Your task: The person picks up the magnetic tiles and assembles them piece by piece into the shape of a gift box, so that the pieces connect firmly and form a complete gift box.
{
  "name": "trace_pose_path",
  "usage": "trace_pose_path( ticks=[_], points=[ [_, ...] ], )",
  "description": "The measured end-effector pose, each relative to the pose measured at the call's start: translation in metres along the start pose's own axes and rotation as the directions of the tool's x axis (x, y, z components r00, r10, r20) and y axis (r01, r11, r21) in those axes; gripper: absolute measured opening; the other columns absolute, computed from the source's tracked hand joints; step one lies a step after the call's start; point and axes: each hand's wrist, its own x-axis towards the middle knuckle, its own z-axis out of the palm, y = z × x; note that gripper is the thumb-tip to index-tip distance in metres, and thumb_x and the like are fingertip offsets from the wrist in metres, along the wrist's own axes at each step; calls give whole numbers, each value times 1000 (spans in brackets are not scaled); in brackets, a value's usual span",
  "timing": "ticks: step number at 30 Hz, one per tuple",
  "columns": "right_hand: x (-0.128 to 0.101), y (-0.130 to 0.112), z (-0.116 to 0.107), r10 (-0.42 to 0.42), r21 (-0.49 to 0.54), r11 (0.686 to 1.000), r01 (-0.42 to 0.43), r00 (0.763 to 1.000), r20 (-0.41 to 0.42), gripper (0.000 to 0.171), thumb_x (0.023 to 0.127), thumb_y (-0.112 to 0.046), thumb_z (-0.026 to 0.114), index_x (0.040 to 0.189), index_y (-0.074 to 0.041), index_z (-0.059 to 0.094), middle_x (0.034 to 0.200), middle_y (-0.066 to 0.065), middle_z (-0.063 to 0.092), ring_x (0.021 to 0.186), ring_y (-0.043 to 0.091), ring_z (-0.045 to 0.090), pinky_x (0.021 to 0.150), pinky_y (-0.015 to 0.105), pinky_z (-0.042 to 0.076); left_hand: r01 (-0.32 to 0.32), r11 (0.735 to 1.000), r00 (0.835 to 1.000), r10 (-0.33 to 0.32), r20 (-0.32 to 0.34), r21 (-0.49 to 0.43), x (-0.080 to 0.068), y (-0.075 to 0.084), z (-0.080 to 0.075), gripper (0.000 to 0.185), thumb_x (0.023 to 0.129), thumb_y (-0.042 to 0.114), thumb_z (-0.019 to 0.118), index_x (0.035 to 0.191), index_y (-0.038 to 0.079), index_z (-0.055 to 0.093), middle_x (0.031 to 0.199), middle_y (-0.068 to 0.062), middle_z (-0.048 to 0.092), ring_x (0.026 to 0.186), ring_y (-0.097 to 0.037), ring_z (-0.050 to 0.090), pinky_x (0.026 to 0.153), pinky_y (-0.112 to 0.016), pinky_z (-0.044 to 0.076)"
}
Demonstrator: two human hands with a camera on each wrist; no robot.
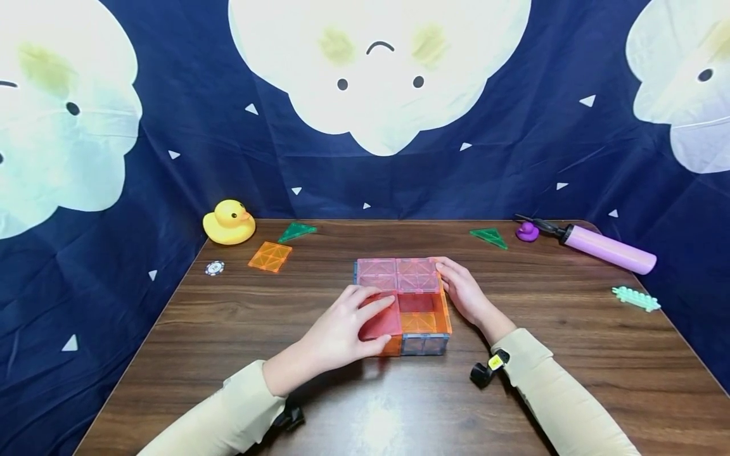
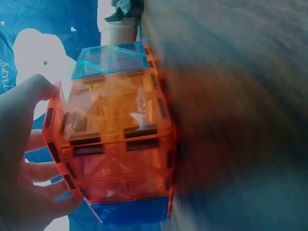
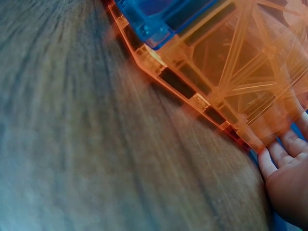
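The fingers (image 1: 373,308) of the left hand (image 1: 342,332) lie flat on a red tile (image 1: 383,323) atop the tile box (image 1: 419,329) in the middle of the counter (image 1: 285,354), while the right hand (image 1: 464,292) rests its relaxed fingers against the box's right side.

Half-roofed magnetic-tile box (image 1: 412,304) mid-table

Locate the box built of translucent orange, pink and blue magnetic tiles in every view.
Head: box of translucent magnetic tiles sits mid-table, between both hands.
Left wrist: fills the centre, left hand at its side.
Right wrist: upper right, fingers against it.
Shared landmark: the dark wooden table.
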Motion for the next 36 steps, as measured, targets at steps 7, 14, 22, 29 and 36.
trace_pose_path(
  ticks=[7, 14, 22, 29, 36],
  points=[
    [0, 0, 1, 9, -7, 1000, -9, 1000, -7, 42, 110, -28, 44, 136, 5, 50, 121, 1, 65, 112, 14, 61, 98, 25, 49, -10, 1000, 1000, 10, -5, 1, 0, -1, 3, 58, 84, 37, 79, 136, 13, 67, 133, -9, 58, 118, -25, 49, 88, -36, 53],
    [1, -1, 1, 8, -6, 1000, -8, 1000, -4, 40, 110, -27, 44, 135, 4, 51, 120, 1, 65, 112, 14, 61, 98, 25, 49, -27, 999, 1000, 27, -10, -18, 2, -5, 3, 57, 84, 34, 81, 135, 12, 68, 133, -11, 58, 121, -28, 48, 95, -40, 51],
    [2, -1, 0, 0, 8, 1000, 0, 1000, -1, 37, 110, -25, 44, 133, 2, 53, 120, 1, 66, 111, 13, 62, 98, 25, 49, -22, 1000, 999, 22, -25, -21, 1, -6, 7, 54, 84, 33, 80, 133, 12, 69, 133, -9, 58, 121, -27, 47, 95, -38, 51],
    [2, 1, -1, 7, -5, 1000, -7, 1000, 2, 41, 111, -26, 44, 136, 5, 50, 121, 1, 65, 112, 13, 61, 98, 25, 49, -11, 1000, 1000, 11, -9, -27, 0, -6, 7, 54, 85, 33, 78, 134, 12, 69, 135, -9, 57, 123, -25, 46, 98, -39, 50],
    [0, -1, -1, 19, 5, 1000, -19, 1000, -10, 39, 110, -26, 44, 135, 3, 51, 121, 0, 65, 112, 13, 61, 98, 25, 49, -18, 998, 1000, 17, -15, -61, 0, -7, 5, 54, 87, 34, 77, 135, 11, 67, 137, -8, 56, 125, -25, 46, 98, -40, 50]
  ],
)
